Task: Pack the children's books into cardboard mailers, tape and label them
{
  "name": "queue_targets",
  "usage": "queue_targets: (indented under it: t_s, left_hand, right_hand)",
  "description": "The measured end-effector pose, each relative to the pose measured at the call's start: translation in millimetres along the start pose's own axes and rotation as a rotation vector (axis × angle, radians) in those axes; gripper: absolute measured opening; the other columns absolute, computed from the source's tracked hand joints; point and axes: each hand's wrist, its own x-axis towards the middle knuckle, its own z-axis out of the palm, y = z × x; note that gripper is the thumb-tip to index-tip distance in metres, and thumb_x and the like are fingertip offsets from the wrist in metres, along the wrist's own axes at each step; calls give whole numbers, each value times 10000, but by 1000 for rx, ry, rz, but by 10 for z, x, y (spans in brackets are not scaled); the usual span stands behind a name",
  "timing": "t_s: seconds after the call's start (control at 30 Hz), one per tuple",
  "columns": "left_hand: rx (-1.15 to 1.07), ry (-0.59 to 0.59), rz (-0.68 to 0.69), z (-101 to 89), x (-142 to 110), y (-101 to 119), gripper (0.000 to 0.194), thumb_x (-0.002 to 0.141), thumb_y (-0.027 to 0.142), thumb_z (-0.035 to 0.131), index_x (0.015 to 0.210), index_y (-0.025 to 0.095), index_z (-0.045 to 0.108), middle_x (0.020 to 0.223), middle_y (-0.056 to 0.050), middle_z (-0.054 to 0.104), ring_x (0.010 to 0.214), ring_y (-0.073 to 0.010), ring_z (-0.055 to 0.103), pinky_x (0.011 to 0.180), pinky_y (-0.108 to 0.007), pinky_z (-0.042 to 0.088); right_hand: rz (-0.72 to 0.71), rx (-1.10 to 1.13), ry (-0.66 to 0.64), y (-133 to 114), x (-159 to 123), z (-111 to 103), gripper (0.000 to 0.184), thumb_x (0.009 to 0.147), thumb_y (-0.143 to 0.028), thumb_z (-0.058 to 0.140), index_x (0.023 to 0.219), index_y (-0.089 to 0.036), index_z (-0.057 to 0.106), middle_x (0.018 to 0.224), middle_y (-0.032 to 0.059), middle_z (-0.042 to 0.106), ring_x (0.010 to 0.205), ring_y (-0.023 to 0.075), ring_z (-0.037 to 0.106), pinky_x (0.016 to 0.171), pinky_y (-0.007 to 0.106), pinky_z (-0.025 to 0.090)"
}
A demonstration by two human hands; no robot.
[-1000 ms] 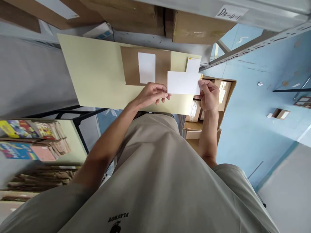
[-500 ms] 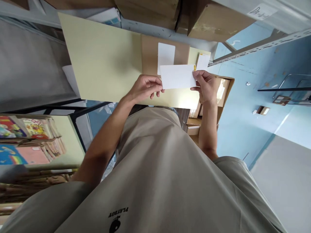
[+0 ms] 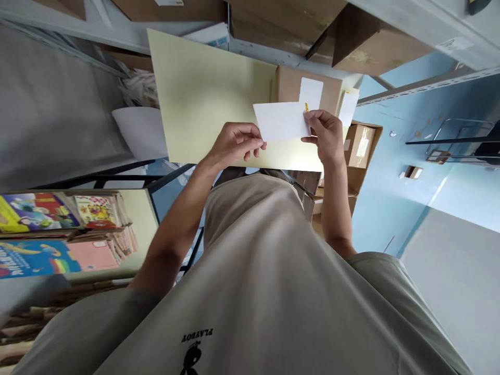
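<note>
1. Head view, both hands at work: a person in a grey shirt (image 3: 258, 271) is holding a blank white sheet (image 3: 282, 121) above the near side of a pale yellow tabletop (image 3: 207, 94)
2. The right hand (image 3: 326, 136) is pinching the sheet's right end, thumb on top, just beside a small yellow mark (image 3: 307, 107)
3. The left hand (image 3: 239, 143) is steadying the near left corner between thumb and fingertips, its other fingers curling loosely beneath
4. Beyond the sheet, a brown box (image 3: 288, 86) is lying on the tabletop and bearing a white label (image 3: 311, 91), which the sheet's edge is partly overlapping from this angle
5. More white sheets (image 3: 347, 108) are lying at the tabletop's right end, beside the box, apparently waiting unused
6. By all appearances the work is standing partway: one label is already sitting on the box, while the sheet in hand is not yet resting on anything; whether it is hiding print underneath, the view is not showing
7. To the right, an open carton (image 3: 355, 182) is holding smaller boxes (image 3: 357, 146)
</note>
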Motion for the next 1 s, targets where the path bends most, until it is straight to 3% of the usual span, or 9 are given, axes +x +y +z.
queue_targets:
  t_s: [0.1, 0.23, 0.33, 0.47, 0.73, 1.0]
  left_hand:
    - [8, -6, 10, -166, -49, 13, 200, 923, 325, 859, 845, 200, 723, 871, -83, 810, 722, -178, 764, 593, -281, 594]
    - [22, 13, 57, -322, -95, 25, 206, 930, 335, 853, 850, 202, 717, 876, -79, 811, 727, -171, 755, 585, -270, 579]
    - [41, 20, 86, -399, -142, 32, 206, 923, 352, 846, 842, 200, 732, 892, -78, 831, 728, -164, 754, 558, -247, 541]
    - [96, 20, 144, -483, -205, 36, 194, 905, 367, 847, 832, 210, 760, 884, -66, 838, 774, -177, 778, 569, -243, 526]
    - [188, -2, 190, -620, -236, 17, 160, 894, 367, 828, 836, 224, 785, 859, -48, 830, 805, -189, 778, 591, -254, 519]
    - [225, -29, 175, -711, -209, -81, 91, 882, 293, 768, 837, 219, 794, 877, -52, 838, 830, -199, 786, 660, -281, 576]
  right_hand:
    - [-21, -90, 16, -52, -6, 183, 483, 974, -742, 900, 1043, -287, 754, 932, 17, 721, 890, 206, 733, 776, 394, 739]
    - [-214, -309, 76, -285, -225, 487, 299, 1041, -579, 874, 1080, -299, 777, 1180, 70, 799, 1097, 262, 776, 964, 453, 710]
    - [-378, -371, -48, -494, -554, 753, 154, 1115, -444, 773, 1039, -314, 808, 1138, 57, 800, 999, 235, 770, 914, 420, 688]
    - [-502, -517, -119, -572, -883, 1072, 153, 1132, -395, 735, 1092, -271, 816, 1087, 47, 781, 854, 190, 717, 808, 366, 647]
    - [-504, -810, -34, -470, -929, 1350, 88, 1146, -276, 684, 1107, -253, 760, 1113, 67, 765, 903, 202, 716, 803, 337, 582]
    - [-406, -867, -40, -368, -820, 1470, 64, 1045, -181, 683, 1036, -239, 709, 1047, 62, 767, 854, 198, 689, 772, 326, 527]
